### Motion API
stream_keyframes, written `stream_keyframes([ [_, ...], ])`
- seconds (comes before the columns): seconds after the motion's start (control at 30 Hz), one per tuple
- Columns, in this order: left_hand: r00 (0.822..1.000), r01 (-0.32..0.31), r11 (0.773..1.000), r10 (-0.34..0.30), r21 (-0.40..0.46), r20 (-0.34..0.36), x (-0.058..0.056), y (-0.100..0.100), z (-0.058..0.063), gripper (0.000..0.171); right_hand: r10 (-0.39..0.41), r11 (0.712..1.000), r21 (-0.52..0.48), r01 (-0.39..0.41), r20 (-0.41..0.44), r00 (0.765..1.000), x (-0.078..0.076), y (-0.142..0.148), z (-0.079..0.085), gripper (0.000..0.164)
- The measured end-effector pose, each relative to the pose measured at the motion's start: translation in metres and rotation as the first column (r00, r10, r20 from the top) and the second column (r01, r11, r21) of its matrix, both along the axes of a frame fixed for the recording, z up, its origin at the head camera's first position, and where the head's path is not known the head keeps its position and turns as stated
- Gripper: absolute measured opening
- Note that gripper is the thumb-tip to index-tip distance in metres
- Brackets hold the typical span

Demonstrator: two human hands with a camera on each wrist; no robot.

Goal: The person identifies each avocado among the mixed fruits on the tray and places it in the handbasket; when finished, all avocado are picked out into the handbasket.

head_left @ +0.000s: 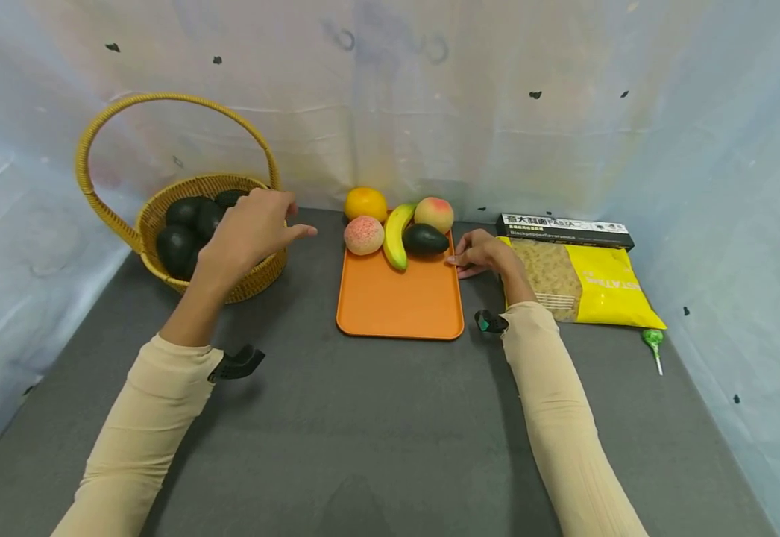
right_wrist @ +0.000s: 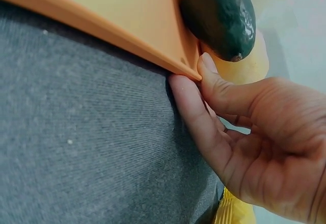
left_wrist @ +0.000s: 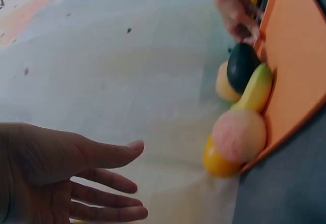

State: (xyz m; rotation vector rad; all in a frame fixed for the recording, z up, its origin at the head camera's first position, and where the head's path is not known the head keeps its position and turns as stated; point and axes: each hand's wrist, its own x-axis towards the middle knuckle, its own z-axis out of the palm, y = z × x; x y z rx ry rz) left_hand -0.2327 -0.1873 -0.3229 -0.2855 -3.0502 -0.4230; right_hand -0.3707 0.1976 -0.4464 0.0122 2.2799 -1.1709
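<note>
An orange tray point(head_left: 400, 306) lies on the dark table. At its far end sit an orange point(head_left: 366, 203), a speckled pink peach point(head_left: 364, 236), a banana point(head_left: 396, 237), a second peach point(head_left: 434, 214) and a dark green avocado point(head_left: 426, 239). My right hand point(right_wrist: 249, 117) pinches the tray's right rim between thumb and fingers, close to the avocado. My left hand point(head_left: 256, 224) hovers over the right side of a wicker basket point(head_left: 256, 282) with several dark avocados point(head_left: 178, 250) inside. In the left wrist view its fingers are spread, with nothing held.
The basket's tall handle point(head_left: 168, 97) arches above it at left. To the right of the tray lie a black pasta box point(head_left: 564, 231), a yellow pasta bag point(head_left: 605, 287) and a green lollipop point(head_left: 653, 339). Pale sheeting point(head_left: 417, 112) hangs behind and beside the table.
</note>
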Motion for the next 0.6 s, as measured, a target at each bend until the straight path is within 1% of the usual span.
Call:
stream_keyframes([
  [0.1,0.999,0.036,0.999,-0.036,0.015,-0.002,-0.006,0.018,-0.003,0.041,-0.003,1.0,-0.002,0.003,0.0,1.0,0.0,0.001,0.001,0.025],
  [0.23,0.997,0.076,0.997,-0.076,0.011,-0.004,-0.012,0.038,-0.007,0.039,-0.002,1.0,-0.007,0.002,-0.001,1.0,-0.001,0.0,0.001,0.024],
  [0.3,0.996,0.093,0.996,-0.094,0.007,0.002,-0.015,0.047,-0.008,0.04,-0.001,1.0,-0.007,0.001,-0.005,1.0,0.0,0.0,0.0,0.023],
  [0.4,0.992,0.126,0.992,-0.127,0.024,0.018,-0.018,0.061,-0.009,0.043,0.008,1.0,-0.01,-0.008,-0.012,1.0,0.0,0.0,0.0,0.021],
  [0.5,0.983,0.178,0.983,-0.18,0.04,0.037,-0.023,0.075,-0.01,0.048,0.01,1.0,-0.01,-0.011,-0.015,1.0,0.0,0.0,0.0,0.019],
  [0.6,0.969,0.241,0.97,-0.243,0.038,0.048,-0.03,0.091,-0.015,0.054,0.009,1.0,-0.009,-0.009,-0.013,1.0,0.0,0.001,-0.001,0.018],
])
